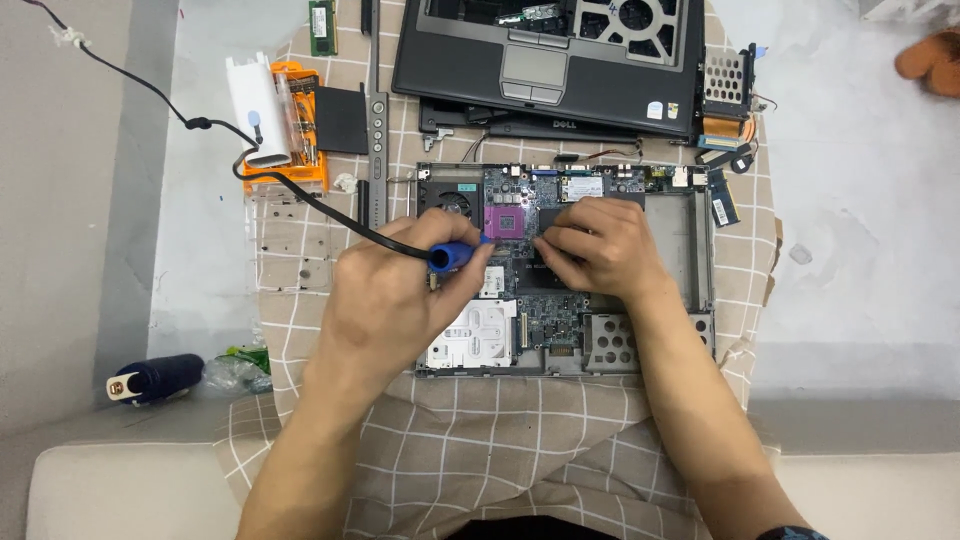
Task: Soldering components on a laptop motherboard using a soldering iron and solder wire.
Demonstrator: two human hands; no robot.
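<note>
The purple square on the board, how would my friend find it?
Start at the open laptop base lying on the checked cloth. Look between the two hands, just above the blue-handled tool in the left hand. The purple square is the only bright purple part there.

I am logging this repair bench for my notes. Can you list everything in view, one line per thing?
Opened laptop base with green circuit board: one, grey, centre of cloth.
Purple square processor socket: one, on the board.
Blue-handled corded tool: one, black cord running up left.
Dark grey laptop palmrest shell: one, top centre.
Orange screwdriver bit case: one, upper left.
White oblong plastic device: one, beside the case.
Green memory stick: one, top left.
Dark blue bottle: one, lying at left.
Beige checked cloth: one, under everything.
Left hand: grip around the tool.
Right hand: fingertips on the board.
</note>
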